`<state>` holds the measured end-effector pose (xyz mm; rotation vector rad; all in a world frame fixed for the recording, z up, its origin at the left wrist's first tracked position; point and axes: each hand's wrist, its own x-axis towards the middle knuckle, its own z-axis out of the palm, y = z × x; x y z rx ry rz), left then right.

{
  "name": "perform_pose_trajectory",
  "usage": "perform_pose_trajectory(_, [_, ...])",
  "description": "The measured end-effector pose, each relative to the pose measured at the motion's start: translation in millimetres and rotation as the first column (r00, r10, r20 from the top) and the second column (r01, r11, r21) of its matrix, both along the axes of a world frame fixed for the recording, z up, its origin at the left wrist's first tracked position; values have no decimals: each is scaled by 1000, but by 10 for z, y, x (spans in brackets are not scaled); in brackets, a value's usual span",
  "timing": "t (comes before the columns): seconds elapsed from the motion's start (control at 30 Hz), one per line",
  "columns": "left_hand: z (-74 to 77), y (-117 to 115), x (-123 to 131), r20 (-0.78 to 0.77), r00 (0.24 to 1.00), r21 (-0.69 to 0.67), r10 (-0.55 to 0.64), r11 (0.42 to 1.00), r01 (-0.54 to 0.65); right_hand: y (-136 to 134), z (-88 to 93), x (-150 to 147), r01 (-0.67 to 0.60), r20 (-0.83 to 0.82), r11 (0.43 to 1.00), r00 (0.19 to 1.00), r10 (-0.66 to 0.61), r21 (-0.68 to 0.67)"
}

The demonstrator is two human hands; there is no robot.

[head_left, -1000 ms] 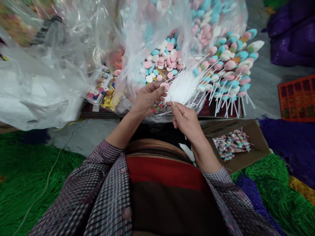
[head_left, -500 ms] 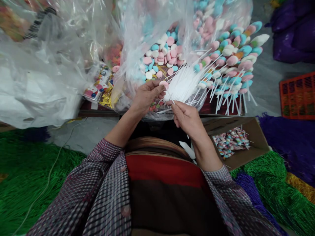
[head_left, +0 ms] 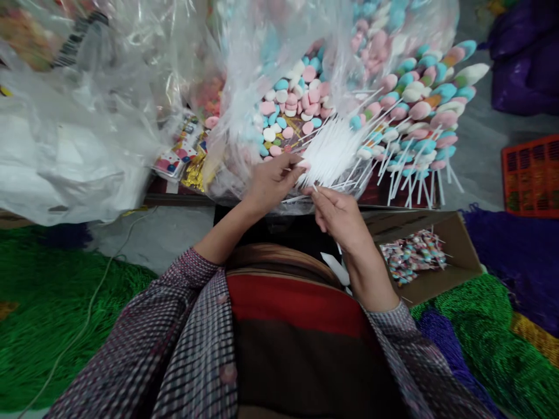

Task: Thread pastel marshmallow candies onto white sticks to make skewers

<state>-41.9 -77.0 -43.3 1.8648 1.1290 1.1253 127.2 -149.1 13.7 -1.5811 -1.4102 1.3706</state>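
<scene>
My left hand is closed in a pinch on a small pink candy, now mostly hidden by the fingers, beside a bundle of white plastic sticks. My right hand is pinched on one thin white stick, its tip meeting the left fingers. Loose pink, blue and white candies lie in a clear plastic bag just beyond. Finished candy skewers fan out to the right.
A cardboard box of wrapped sweets sits at my right. An orange crate stands further right. Crumpled clear plastic lies left. Green and purple tinsel covers the floor. Small printed packets lie by the bag.
Both hands drew closer together, and the left hand dropped slightly; the pink candy that showed at the left fingertips is now covered as the stick tip meets it.
</scene>
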Motion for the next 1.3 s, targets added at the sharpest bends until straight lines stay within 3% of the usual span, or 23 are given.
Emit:
perform_pose_trajectory(0.17, [-54, -154, 94, -108, 994, 94, -15, 995, 25, -115, -46, -27, 83, -14, 996, 996, -84, -42])
perform_pose_trajectory(0.33, [-62, -242, 184, -146, 988, 156, -56, 985, 79, -60, -137, -73, 182, -43, 983, 982, -182, -2])
perform_pose_trajectory(0.53, [0, -212, 146, -145, 989, 17, 21, 1000, -19, -58, -192, 7, 153, -8, 987, 988, -153, 49])
perform_pose_trajectory(0.67, [70, -268, 177, -137, 989, -21, -61, 998, 59, -57, -263, 8, 223, -6, 971, 975, -223, 87])
perform_pose_trajectory(0.77, [125, -91, 116, -133, 986, -57, -103, 994, 96, -28, -321, 8, 268, -69, 960, 962, -263, 78])
perform_pose_trajectory(0.87, [115, 314, -14, -259, 966, 14, 10, 1000, -6, -12, -323, 38, 322, -151, 946, 938, -312, 48])
perform_pose_trajectory(1.0, [14, 721, -107, -600, 799, 96, 51, 995, 9, -5, -280, 101, 375, -207, 925, 911, -356, 60])
perform_pose_trajectory(1.1, [-21, 709, -109, -651, 758, 66, 31, 998, 16, -10, -280, 155, 401, -229, 914, 897, -378, 64])
perform_pose_trajectory(1.3, [9, 492, -58, -600, 799, 33, 35, 999, -19, -33, -349, 176, 389, -223, 919, 904, -366, 68])
